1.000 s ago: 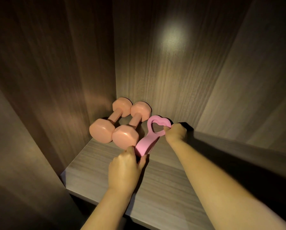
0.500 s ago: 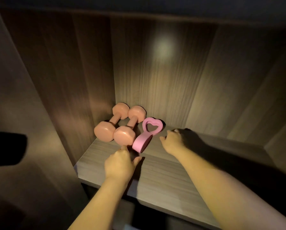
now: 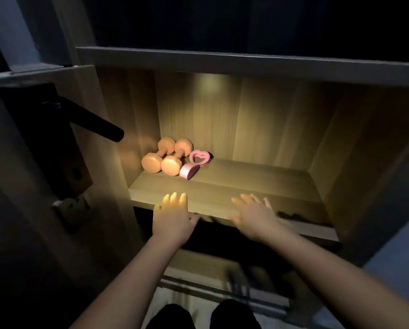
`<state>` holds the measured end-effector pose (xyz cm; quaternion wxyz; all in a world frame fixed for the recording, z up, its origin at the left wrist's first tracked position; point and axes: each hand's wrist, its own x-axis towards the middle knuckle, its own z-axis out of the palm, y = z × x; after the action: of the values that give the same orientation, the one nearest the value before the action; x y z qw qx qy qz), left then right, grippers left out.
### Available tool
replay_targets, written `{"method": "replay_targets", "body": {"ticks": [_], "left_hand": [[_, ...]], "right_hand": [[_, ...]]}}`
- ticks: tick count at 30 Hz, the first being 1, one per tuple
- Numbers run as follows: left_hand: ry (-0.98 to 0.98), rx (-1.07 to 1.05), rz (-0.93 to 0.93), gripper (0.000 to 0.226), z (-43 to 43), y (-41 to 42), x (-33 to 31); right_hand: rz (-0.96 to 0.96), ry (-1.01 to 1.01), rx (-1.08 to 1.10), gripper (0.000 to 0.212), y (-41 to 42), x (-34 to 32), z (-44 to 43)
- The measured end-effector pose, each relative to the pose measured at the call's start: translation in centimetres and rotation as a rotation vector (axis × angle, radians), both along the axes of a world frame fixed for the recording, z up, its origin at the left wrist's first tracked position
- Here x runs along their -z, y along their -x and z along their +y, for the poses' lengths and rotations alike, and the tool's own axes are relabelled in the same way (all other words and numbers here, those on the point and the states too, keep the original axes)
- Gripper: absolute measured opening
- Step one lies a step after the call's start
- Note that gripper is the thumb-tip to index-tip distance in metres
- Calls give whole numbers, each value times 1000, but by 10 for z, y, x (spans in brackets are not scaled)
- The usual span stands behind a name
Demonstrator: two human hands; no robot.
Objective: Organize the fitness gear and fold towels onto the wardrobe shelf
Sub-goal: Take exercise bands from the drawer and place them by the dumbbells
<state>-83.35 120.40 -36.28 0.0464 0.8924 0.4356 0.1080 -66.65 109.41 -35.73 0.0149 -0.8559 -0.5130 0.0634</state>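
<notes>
Gear sits in the ten o'clock corner of the lit wardrobe shelf (image 3: 246, 184), close to the left wall and the back panel. The left dumbbell (image 3: 156, 155) and right dumbbell (image 3: 176, 158), both peach, lie side by side with their handles running front to back. The near heads are touching or very nearly so.

A pink grip ring (image 3: 195, 164) lies just beside the right dumbbell, at its three o'clock. Its heart-shaped loop points toward the back panel and its rounded end toward the front.

The left hand (image 3: 171, 218) is over the shelf's front edge at seven o'clock, fingers straight and together, holding nothing. The right hand (image 3: 253, 216) is over the same edge at six o'clock, fingers spread, holding nothing, and somewhat blurred. Both hands are well apart from the gear.

A black lever handle (image 3: 96, 125) juts from a door at nine o'clock. A pale board (image 3: 246, 65) closes the compartment at twelve o'clock.
</notes>
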Motion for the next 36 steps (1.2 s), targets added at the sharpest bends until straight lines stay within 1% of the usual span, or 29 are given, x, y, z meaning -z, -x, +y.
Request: {"method": "replay_targets", "body": {"ticks": [3,7,10,15,20,23,27,31,36], "left_hand": [[-10,65,51,66,-25,5,14],[94,115,200,70,-34,-6,28],[178,183,304,71,-32,-17,15],[347,264,407,70,-41,-22,-46],[448,402,477,69,-66,-20,-118],[457,509,479,67,-81,-25,-151],[426,640,468,68,-96,-48,-178],[414,757,480,69,-116,-79,-187],[385,896,495,68,-167,-132,-182]], "right_hand": [[3,-7,-35,60,7,19,-16],[54,59,-43,62,1,35,-16],[115,153,-45,63,-5,26,-16],[231,268,-4,66,-1,-36,-43],[279,232,59,67,10,-115,-84],[302,210,116,66,16,-150,-108],[311,193,247,66,14,-175,-140],[315,155,381,65,3,-172,-178],[329,137,560,65,-25,-154,-249]]}}
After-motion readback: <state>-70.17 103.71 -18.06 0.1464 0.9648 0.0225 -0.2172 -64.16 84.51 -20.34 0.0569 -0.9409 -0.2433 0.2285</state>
